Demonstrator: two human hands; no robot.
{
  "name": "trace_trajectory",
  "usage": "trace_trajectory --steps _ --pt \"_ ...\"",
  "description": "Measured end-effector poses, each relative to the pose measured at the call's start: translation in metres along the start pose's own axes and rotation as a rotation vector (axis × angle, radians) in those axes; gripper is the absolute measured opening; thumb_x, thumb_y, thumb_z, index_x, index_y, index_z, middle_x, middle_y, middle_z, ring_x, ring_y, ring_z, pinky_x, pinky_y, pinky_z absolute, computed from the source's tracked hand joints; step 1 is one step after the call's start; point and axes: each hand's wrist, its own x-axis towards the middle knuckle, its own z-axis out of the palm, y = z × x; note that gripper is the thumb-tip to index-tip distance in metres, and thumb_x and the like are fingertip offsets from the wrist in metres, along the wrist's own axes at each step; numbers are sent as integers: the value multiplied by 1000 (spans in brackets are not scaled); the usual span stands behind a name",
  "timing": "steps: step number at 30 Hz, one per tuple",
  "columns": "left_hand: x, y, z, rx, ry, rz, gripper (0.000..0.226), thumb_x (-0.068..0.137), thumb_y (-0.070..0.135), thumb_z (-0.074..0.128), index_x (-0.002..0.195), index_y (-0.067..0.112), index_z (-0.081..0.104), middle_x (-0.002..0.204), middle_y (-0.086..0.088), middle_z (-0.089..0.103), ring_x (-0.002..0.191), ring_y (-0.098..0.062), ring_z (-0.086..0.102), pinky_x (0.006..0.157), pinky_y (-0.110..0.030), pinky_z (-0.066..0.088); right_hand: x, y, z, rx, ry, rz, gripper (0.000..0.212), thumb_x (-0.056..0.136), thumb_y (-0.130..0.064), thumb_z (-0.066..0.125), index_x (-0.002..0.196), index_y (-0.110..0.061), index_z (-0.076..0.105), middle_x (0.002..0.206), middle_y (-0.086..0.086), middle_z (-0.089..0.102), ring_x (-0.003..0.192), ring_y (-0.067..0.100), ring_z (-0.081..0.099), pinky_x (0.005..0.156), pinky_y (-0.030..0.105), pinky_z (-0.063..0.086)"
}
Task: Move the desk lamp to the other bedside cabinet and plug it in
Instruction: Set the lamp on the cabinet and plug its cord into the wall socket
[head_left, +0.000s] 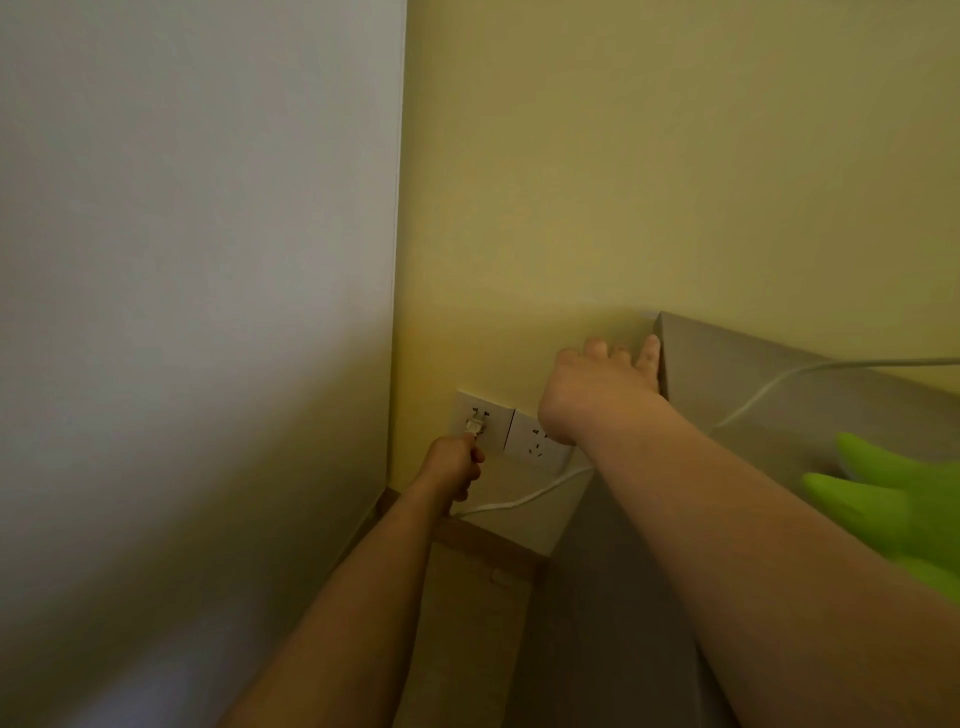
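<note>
Low on the yellow wall sit two white sockets side by side, the left socket (480, 427) and the right socket (537, 440). My left hand (451, 467) grips a white plug (474, 427) pressed against the left socket. Its white cable (524, 498) trails right behind my right forearm and reappears over the grey cabinet top (769, 387). My right hand (605, 389) rests flat on the wall with spread fingers, touching the cabinet's corner. The lamp itself is out of view.
A white wall or panel (197, 312) fills the left side, meeting the yellow wall at a corner. A brown skirting strip (488, 545) runs below the sockets. A bright green object (893, 499) sits at the right edge on the cabinet.
</note>
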Motion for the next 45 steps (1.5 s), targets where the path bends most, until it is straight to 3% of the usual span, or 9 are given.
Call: trace_trajectory --steps 5,14,24,37,45 --pt "6 5 6 -93 -36 27 38 99 35 33 81 9 54 53 0 35 40 -13 21 40 -19 18 -2 -1 0 17 -10 -23 70 84 -21 46 148 -8 22 156 17 18 145 38 16 115 57 -9" --pt "5 11 12 -140 -14 28 37 97 41 37 72 15 46 52 3 33 40 -13 22 39 -19 19 -1 -3 0 25 -26 -24 71 84 -22 43 149 -9 18 157 17 14 145 39 14 116 57 -8" --pt "10 20 13 -82 71 55 32 95 29 40 67 13 45 56 -2 36 47 -18 27 45 -24 23 -1 -3 1 23 1 -31 69 84 -19 42 149 -11 19 157 16 13 145 38 14 116 56 -8" --pt "11 27 19 -295 -48 -64 34 95 12 31 61 17 32 54 1 25 44 -15 18 42 -22 20 -1 -2 1 51 17 -38 66 85 -19 39 148 -12 19 155 16 17 144 38 14 117 55 -3" --pt "22 29 19 -118 27 19 26 85 9 33 61 16 36 52 0 29 43 -16 21 40 -20 23 -3 -1 0 81 4 -64 65 88 -23 40 148 -12 19 156 17 18 144 38 14 118 55 -4"
